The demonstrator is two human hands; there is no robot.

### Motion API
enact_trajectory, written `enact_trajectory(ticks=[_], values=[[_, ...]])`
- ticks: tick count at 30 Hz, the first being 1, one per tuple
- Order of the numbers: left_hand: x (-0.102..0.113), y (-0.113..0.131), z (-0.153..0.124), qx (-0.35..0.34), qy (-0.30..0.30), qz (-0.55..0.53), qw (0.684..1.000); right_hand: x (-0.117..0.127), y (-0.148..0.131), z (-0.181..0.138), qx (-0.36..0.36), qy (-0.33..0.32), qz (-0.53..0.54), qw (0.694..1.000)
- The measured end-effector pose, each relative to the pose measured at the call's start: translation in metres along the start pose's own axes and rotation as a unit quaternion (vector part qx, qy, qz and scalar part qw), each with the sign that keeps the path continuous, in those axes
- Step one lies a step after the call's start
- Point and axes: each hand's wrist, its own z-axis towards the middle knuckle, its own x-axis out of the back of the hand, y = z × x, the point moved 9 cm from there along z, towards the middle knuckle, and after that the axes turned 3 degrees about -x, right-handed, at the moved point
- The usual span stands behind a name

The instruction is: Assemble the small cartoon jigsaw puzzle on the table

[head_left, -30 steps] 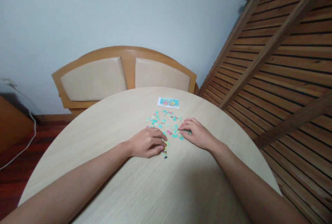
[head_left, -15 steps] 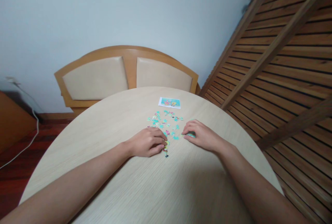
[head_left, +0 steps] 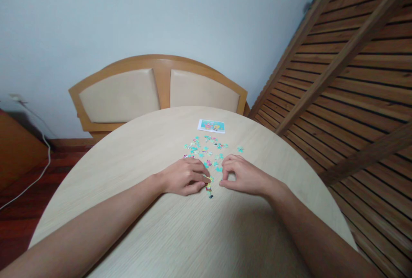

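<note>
My left hand (head_left: 186, 176) rests on the table, its closed fingers and thumb on the upper part of a short strip of jigsaw puzzle pieces (head_left: 209, 188). Yellow, red and dark parts of that strip show beyond the fingertips. Just right of it, my right hand (head_left: 245, 176) is curled, thumb and fingertips brought together low over the table. Whatever is between those tips, if anything, is too small to make out. Loose teal and pink jigsaw pieces (head_left: 208, 163) lie scattered in front of both hands. A single teal piece (head_left: 240, 149) sits past my right knuckles.
A small picture card (head_left: 211, 126) with a teal printed scene lies farther back on the round wooden table (head_left: 154, 235). Behind stands a padded headboard (head_left: 119, 95) against the wall. A slatted wooden frame (head_left: 347, 80) leans at the right. A white cable (head_left: 45, 166) hangs at the left.
My right hand has moved left and nearer to me, towards the strip. The teal piece beyond its knuckles now shows. My left hand stays at the strip, which has shifted slightly right.
</note>
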Motion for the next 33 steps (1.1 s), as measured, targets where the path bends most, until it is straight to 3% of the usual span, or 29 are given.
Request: enact_trajectory(ticks=[8,15,24,33], values=[[-0.001,0.0,-0.001,-0.006,0.006,-0.002,1.0,-0.003,0.003,-0.001,0.017,-0.032,0.073,0.997],[-0.003,-0.001,-0.002,-0.002,-0.004,0.0,1.0,-0.008,-0.004,0.0,0.036,-0.041,0.059,0.997],[-0.005,0.0,-0.002,-0.012,-0.001,0.01,1.0,-0.01,-0.004,0.0,0.01,-0.045,0.065,0.997],[-0.004,0.002,0.001,-0.011,-0.013,0.015,1.0,-0.01,-0.008,0.002,0.028,-0.019,0.053,0.998]])
